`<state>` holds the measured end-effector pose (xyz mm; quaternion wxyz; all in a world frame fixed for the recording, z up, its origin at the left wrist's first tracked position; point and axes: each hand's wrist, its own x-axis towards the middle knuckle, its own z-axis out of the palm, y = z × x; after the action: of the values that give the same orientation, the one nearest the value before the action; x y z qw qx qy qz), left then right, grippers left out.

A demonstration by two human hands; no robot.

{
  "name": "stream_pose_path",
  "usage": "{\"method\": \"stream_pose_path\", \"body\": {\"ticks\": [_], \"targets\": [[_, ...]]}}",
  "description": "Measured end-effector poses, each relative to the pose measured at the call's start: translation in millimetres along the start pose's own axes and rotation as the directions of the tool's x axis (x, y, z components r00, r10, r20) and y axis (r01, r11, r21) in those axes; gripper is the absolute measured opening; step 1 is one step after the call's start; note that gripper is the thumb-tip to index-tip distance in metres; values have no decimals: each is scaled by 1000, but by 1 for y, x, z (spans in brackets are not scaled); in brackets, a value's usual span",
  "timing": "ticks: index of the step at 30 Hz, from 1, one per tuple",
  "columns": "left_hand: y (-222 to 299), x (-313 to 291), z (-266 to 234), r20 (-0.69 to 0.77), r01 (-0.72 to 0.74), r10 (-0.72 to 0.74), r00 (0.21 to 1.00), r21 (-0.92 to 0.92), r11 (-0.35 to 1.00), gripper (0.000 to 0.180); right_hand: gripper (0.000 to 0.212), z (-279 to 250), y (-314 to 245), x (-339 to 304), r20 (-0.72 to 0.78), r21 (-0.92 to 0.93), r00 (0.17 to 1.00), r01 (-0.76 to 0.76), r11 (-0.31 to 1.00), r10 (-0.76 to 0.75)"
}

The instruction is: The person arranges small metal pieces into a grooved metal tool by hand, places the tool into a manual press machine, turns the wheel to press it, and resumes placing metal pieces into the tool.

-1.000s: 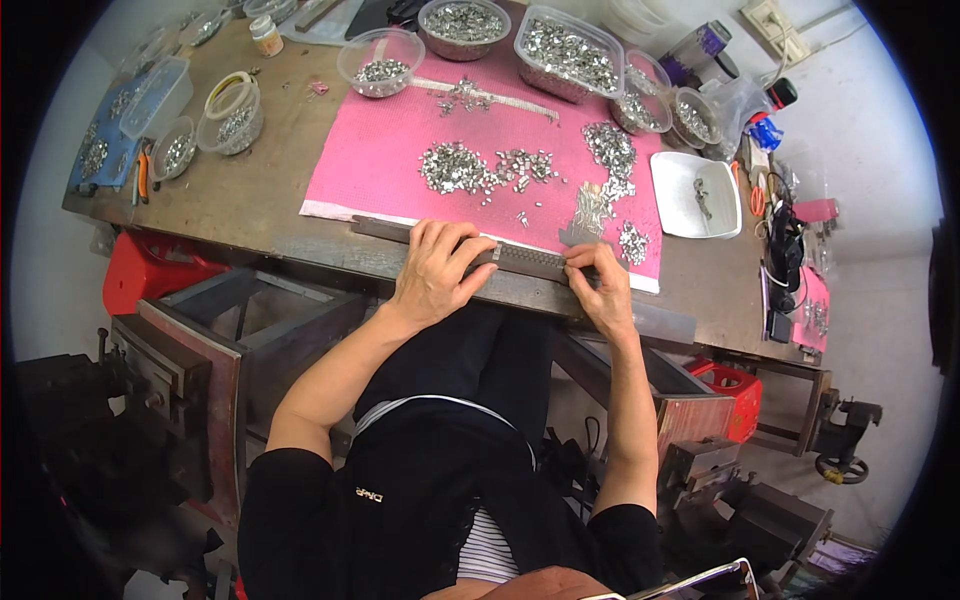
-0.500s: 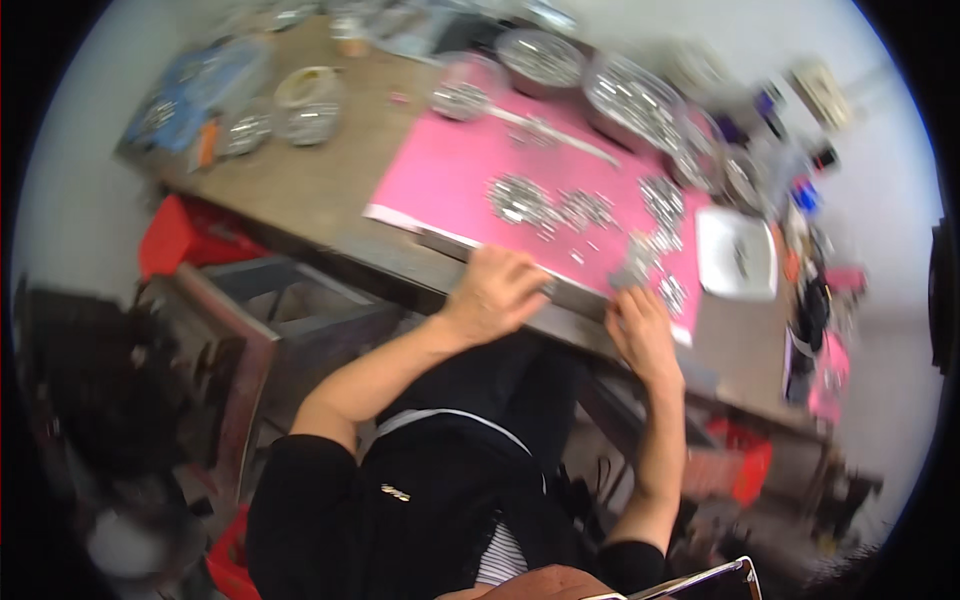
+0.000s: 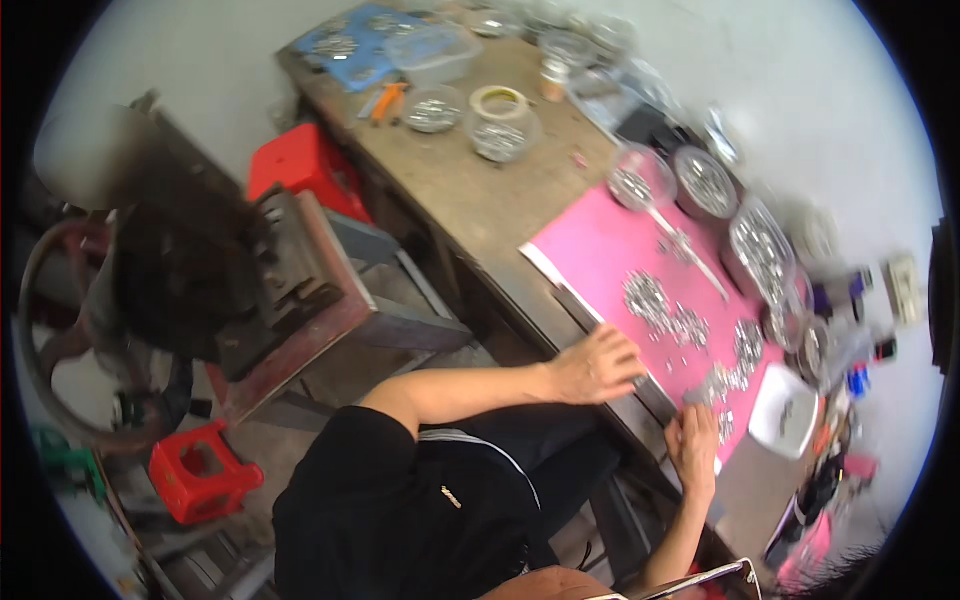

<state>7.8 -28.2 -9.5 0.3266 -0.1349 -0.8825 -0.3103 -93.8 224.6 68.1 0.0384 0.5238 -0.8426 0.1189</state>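
Note:
At the table's near edge, my left hand (image 3: pixel 600 365) is closed, its fingers curled over a grey metal bar (image 3: pixel 655 400) along the edge. A small greyish thing at its fingertips is too blurred to name. Further right, my right hand (image 3: pixel 692 440) has its fingers pinched together beside a greyish, see-through piece (image 3: pixel 708 388). What lies between those fingers is hidden. Past both hands, a pink sheet (image 3: pixel 590 235) covers part of the table. Heaps of small shiny metal parts (image 3: pixel 648 298) lie on it, with a long pale strip (image 3: pixel 705 268) behind them.
Clear tubs of metal parts (image 3: pixel 760 250) line the sheet's far side. A white square dish (image 3: pixel 785 410) stands right. Leftward on the wooden table (image 3: pixel 460 180) are a tape roll (image 3: pixel 500 102), orange-handled tool (image 3: pixel 385 102) and blue sheet (image 3: pixel 360 60). Red stools (image 3: pixel 205 470) and a machine with a handwheel (image 3: pixel 60 330) stand left.
The view has swung left, so the table and hands appear further right and lower, and more of the machine and stools shows. Both hands stay at the table edge in much the same pose.

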Motion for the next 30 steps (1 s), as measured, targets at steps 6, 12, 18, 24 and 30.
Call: {"method": "stream_pose_path", "body": {"ticks": [6, 12, 18, 24, 30], "targets": [[-8, 1, -20, -11, 44, -43, 999, 91, 995, 36, 18, 17, 1, 22, -179, 225, 984, 51, 973, -10], [-1, 7, -12, 12, 29, -30, 999, 13, 999, 35, 21, 22, 5, 0, -259, 249, 964, 0, 968, 67], [2, 4, -11, 11, 41, -41, 999, 34, 999, 35, 21, 22, 5, -3, -238, 261, 968, -10, 965, 75], [0, 4, -12, 16, 54, -54, 998, 35, 998, 35, 18, 19, 6, -3, -205, 398, 963, -79, 914, 173], [-1, 4, -12, 16, 51, -51, 999, 37, 998, 36, 15, 23, 2, -2, -199, 447, 941, -162, 880, 275]]}}
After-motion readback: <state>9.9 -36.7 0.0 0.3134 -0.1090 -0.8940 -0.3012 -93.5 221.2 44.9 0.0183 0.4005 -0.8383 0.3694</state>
